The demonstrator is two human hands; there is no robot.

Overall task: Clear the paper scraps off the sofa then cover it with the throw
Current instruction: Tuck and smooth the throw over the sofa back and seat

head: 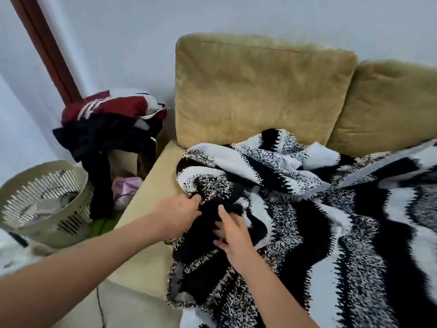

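On the tan sofa (151,185), left hand (179,214) and right hand (233,230) pinch folds of the striped throw (331,209). At nine o'clock sits a slatted basket (45,197) beside heaped clothes (108,129)

I see the throw (354,221) in black and white zigzag stripes with speckled bands, over the mustard-tan sofa (260,91). Beyond the sofa's left edge I see a beige slatted basket (47,233) and a clothes pile (106,129), dark red with white stripes over black.
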